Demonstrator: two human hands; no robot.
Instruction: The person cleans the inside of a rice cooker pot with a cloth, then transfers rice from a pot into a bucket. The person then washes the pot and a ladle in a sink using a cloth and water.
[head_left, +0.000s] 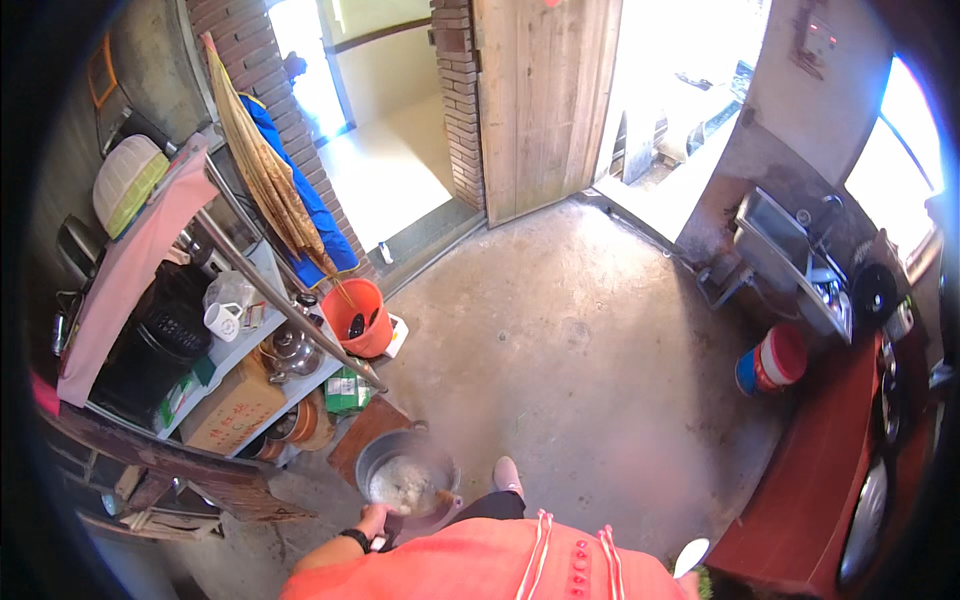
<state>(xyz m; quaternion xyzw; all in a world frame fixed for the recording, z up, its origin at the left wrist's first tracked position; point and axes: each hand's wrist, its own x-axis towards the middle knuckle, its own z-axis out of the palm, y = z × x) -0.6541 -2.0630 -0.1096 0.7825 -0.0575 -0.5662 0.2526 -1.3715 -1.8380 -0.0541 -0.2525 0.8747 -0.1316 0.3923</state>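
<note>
My left hand (376, 517), with a dark band at its wrist, grips the near left edge of a metal pot (364, 466); the exact hold is partly hidden. Pale, lumpy food (402, 484) lies in the pot, and a wooden handle (448, 497) sticks out over its right side. Beneath the pot's far left side is a reddish-brown board (365, 435). My right hand is out of view. At the bottom right, beside the orange-red top I wear, a white spoon (691, 556) points upward, its lower end cut off from sight.
On the left, a metal shelf (259, 281) holds a kettle (291, 352) and a cardboard box (238, 405). An orange-red bucket (358, 319) stands beyond it. To the right are a red counter (802, 480), a lidded bucket (771, 360) and a sink (776, 225). Haze blurs the floor nearby.
</note>
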